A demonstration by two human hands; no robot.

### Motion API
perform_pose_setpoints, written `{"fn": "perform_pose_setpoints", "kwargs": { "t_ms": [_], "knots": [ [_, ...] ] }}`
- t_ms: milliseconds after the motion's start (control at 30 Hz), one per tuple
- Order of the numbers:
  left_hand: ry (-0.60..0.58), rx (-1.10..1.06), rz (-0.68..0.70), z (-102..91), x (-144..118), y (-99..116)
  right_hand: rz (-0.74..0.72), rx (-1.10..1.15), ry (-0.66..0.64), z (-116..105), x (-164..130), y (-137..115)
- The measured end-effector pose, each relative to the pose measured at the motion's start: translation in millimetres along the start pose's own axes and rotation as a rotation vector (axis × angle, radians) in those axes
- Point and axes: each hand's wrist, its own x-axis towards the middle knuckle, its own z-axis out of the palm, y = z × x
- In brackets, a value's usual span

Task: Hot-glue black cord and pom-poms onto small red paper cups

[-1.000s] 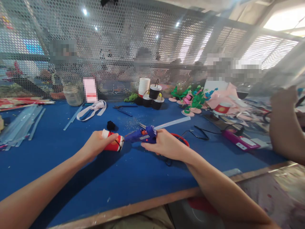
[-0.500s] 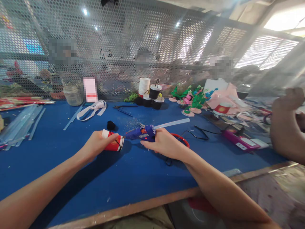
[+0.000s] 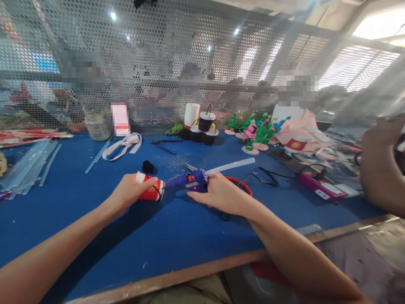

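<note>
Our left hand (image 3: 128, 195) clamps the red paper cup (image 3: 151, 191); right hand (image 3: 221, 193) grips the glue gun (image 3: 190, 181), nozzle at cup's end. Risk: hot glue reaching nearby fingers.

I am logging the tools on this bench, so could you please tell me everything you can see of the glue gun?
The glue gun is small, with a blue, plastic-looking body and a tiny red light on its side. A clear glue stick juts from its back, up and to the right. It lies roughly level just above the blue table, gripped by the right hand. Its nozzle points left and meets the rim of the red cup, which the left hand holds on its side.
</note>
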Motion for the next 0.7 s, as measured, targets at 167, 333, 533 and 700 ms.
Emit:
{"fn": "perform_pose_setpoints", "kwargs": {
  "t_ms": [167, 333, 533, 700],
  "knots": [
    [-0.008, 0.017, 0.018, 0.2, -1.2, 1.0, 0.034, -0.012, 0.017, 0.9, -0.3, -0.9],
    [0.024, 0.006, -0.012, 1.3, -0.5, 0.5, 0.046, -0.003, -0.03, -0.3, 0.2, -2.1],
    [0.008, -0.031, 0.038, 1.3, -0.3, -2.6, 0.075, 0.048, -0.034, -2.5, 3.2, -1.4],
    [0.009, -0.031, 0.026, 1.9, -1.0, -1.2, 0.095, 0.073, -0.044, -2.3, 5.0, -1.0]
  ]
}}
